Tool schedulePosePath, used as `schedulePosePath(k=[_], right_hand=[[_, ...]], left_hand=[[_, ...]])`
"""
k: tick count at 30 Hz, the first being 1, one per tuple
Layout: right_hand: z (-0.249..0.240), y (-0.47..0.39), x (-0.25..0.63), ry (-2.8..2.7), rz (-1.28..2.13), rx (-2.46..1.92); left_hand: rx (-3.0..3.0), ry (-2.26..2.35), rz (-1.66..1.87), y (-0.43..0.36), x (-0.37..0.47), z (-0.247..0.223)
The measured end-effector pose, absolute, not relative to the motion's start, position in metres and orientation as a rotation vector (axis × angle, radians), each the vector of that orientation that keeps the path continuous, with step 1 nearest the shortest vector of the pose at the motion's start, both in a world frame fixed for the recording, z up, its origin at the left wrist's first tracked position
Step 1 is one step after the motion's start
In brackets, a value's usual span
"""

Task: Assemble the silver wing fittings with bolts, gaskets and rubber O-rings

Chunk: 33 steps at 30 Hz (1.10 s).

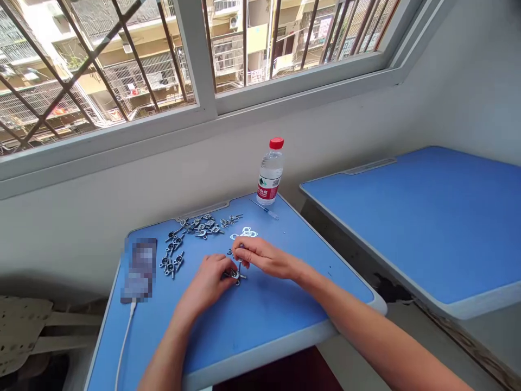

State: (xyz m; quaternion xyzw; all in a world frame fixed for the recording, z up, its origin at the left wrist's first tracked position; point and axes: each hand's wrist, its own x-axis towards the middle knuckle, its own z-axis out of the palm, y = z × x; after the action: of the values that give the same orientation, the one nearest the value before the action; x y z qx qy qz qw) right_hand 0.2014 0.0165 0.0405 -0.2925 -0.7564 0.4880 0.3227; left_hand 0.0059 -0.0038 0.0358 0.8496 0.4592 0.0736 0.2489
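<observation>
My left hand [210,278] is closed with thumb and fingers around a small metal part [236,276], keeping it on the blue table [264,326]. My right hand [264,256] grips a screwdriver [240,266] held upright, its shaft pointing down onto that part. Most of the screwdriver's handle is hidden by the fingers. Tiny dark pieces [230,252] lie just behind the hands. Beyond them is a loose pile of flat white plates [246,233].
Several similar metal parts [203,225] are spread toward the back left, some with round black pieces [170,263]. A phone [139,271] with a white cable [125,342] lies at the left. A water bottle [270,174] stands behind another slim screwdriver [265,210]. A second table [427,217] is at the right.
</observation>
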Motion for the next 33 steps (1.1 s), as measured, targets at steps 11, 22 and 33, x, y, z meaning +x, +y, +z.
schedulePosePath(k=[11,22,33], right_hand=[[0.037,0.016,0.202,-2.04,1.201,-0.785],[0.034,0.015,0.2,-2.149,0.98,-0.727],[0.035,0.011,0.201,-2.279,0.686,-0.58]], left_hand=[[2.308,1.242,0.209,-0.006,0.006,0.039],[2.329,1.208,0.235,-0.004,0.005,0.033],[2.32,1.171,0.311,-0.003,0.004,0.026]])
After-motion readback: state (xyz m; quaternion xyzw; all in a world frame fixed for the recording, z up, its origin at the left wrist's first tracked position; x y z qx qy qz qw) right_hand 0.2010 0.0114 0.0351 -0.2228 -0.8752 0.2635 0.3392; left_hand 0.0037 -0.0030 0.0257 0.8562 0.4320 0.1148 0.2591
